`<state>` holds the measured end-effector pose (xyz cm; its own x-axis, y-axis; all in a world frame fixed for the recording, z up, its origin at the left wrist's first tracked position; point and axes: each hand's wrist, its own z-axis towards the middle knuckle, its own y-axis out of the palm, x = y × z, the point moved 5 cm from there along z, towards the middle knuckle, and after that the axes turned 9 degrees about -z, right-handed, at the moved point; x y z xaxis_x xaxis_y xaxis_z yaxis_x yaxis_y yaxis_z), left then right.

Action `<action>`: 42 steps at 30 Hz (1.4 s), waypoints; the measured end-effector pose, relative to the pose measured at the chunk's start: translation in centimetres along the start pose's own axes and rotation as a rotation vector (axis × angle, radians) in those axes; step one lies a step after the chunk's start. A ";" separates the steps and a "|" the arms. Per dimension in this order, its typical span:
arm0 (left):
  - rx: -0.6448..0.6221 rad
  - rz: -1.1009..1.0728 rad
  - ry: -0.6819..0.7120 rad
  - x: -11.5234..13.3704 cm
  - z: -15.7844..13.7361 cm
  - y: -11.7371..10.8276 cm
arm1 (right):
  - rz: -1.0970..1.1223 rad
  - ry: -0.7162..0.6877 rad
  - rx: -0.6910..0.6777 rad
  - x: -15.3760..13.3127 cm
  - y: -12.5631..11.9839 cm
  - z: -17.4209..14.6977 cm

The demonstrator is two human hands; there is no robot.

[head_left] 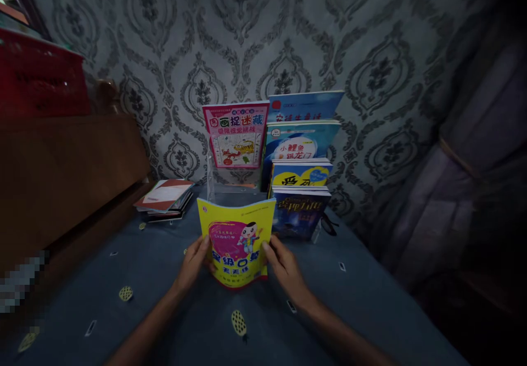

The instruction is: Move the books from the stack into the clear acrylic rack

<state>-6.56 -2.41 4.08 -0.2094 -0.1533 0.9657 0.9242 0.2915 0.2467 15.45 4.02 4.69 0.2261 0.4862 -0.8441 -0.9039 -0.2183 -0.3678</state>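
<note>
Yellow book (pixel 235 240): upright, bowed, before the clear rack (pixel 210 182).
Grip: our left hand (pixel 195 256) and right hand (pixel 285 262) pinch its sides; overtightening could crease it.
Dark-blue book (pixel 295 220): close behind; drifting right, we might bump it.

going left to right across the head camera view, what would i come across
Red box, stack of books, left hand, yellow book, right hand, dark glasses, tied-back curtain.
</note>
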 end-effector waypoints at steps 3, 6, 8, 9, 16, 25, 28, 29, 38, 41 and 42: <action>-0.042 -0.017 0.011 0.3 0.1 -0.2 | -0.014 -0.008 -0.006 0.1 -0.2 0.2; -0.088 0.002 0.023 0.9 0.5 -0.3 | -0.025 -0.016 -0.033 0.0 -0.5 0.7; -0.105 0.025 0.031 1.5 0.8 -0.1 | -0.019 -0.029 -0.062 -0.4 -0.7 1.2; -0.112 0.036 0.037 1.9 1.0 0.0 | -0.011 -0.044 -0.074 -0.8 -0.9 1.5; -0.111 0.068 0.246 9.2 5.2 1.6 | -0.042 -0.218 -0.042 -6.1 -3.1 6.7; -0.068 -0.055 0.700 23.2 13.0 4.8 | -0.061 -0.551 0.119 -16.7 -7.7 19.3; -0.094 -0.061 0.755 24.5 14.4 5.7 | -0.109 -0.591 0.167 -17.8 -8.7 21.7; -0.102 -0.066 0.756 24.6 14.8 5.9 | -0.126 -0.595 0.182 -17.8 -8.9 22.2; -0.126 -0.123 0.719 24.0 17.8 6.3 | -0.249 -0.591 0.237 -16.9 -9.4 24.1; -0.141 -0.138 0.723 23.9 18.3 6.2 | -0.279 -0.590 0.217 -17.1 -9.5 24.6; -0.142 -0.144 0.720 23.7 18.4 6.1 | -0.283 -0.589 0.200 -17.1 -9.6 24.8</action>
<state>-11.77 13.15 30.01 -0.1161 -0.7753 0.6208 0.9460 0.1041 0.3069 11.24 18.78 32.32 0.2791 0.8932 -0.3526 -0.9016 0.1175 -0.4162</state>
